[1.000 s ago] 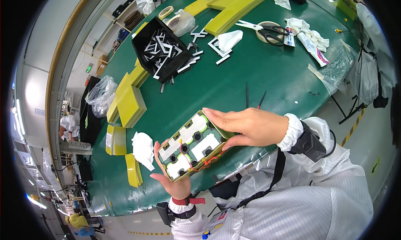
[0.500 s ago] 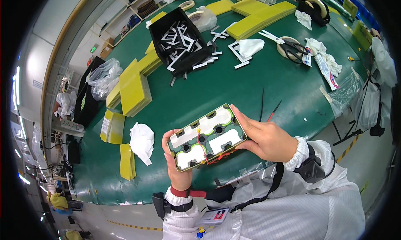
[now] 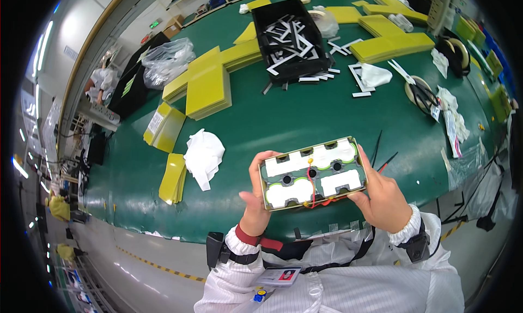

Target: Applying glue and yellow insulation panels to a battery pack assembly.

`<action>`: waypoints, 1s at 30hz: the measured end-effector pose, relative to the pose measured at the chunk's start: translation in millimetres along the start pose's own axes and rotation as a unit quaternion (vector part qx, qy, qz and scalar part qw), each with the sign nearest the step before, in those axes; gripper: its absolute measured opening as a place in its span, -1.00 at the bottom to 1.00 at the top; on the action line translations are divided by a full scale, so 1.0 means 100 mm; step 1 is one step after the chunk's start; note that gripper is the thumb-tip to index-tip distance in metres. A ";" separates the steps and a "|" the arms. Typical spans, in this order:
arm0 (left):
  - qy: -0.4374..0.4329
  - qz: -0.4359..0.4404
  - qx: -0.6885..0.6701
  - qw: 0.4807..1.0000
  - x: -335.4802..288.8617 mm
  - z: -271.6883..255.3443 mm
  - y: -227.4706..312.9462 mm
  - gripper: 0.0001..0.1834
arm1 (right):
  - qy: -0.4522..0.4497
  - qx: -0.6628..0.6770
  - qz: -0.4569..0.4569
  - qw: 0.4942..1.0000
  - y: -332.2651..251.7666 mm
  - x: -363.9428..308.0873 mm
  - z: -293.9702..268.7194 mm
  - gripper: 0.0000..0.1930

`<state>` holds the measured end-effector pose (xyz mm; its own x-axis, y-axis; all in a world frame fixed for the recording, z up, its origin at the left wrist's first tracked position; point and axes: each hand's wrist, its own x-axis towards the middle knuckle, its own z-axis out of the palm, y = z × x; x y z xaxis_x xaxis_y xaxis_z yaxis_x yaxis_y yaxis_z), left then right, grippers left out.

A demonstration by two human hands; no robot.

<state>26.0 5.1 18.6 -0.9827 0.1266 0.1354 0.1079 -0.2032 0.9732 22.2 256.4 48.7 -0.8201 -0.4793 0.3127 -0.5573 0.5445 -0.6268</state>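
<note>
Between my hands is a battery pack (image 3: 292, 180), a box-shaped block held above the near side of the table. Its upper face carries bright metal strips, dark round holes and green-edged cells, with thin yellow-olive board around the sides. A red wire (image 3: 312, 189) crosses the face and runs along the near edge. My left hand (image 3: 256, 207) holds the left end, fingers behind it and thumb standing off the side. The right end is gripped by my right hand (image 3: 384, 199), its thumb at the near corner. The fingers underneath are hidden.
On the green table (image 3: 261, 117) stands a black bin (image 3: 260, 35) of white-and-black strips. Stacks of yellow boards (image 3: 208, 89) lie left and far right. A white cloth (image 3: 204, 154) rests left of the pack. Scissors (image 3: 417, 87) lie over a tape roll at right.
The battery pack has turned closer to level and sits further right in view. My hands move with it and keep their hold. The whole view has shifted, with table items appearing further right.
</note>
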 end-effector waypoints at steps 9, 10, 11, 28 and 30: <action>0.022 -0.013 0.070 0.997 0.00 0.00 0.03 0.31 | -0.062 -0.051 -0.010 0.997 -0.02 0.09 -0.12 -0.18; -0.008 0.027 0.075 0.997 -0.01 -0.11 -0.05 0.27 | -0.068 -0.042 0.005 0.997 -0.07 0.09 -0.15 -0.19; -0.021 0.024 0.086 0.996 0.00 -0.08 0.00 0.23 | -0.047 -0.035 -0.010 0.998 -0.01 0.07 -0.13 -0.19; 0.006 0.044 0.197 0.979 0.10 -0.61 0.61 0.00 | -0.007 -0.080 -0.033 0.996 0.16 0.02 -0.45 -0.33; -0.011 0.023 0.215 0.976 0.09 -0.56 0.56 0.01 | -0.006 -0.084 -0.048 0.995 0.17 -0.01 -0.48 -0.35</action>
<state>14.9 -59.9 63.9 -0.9721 0.1492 0.1809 0.2107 0.2174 0.9531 7.0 298.9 71.7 -0.7611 -0.5419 0.3564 -0.6475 0.6031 -0.4658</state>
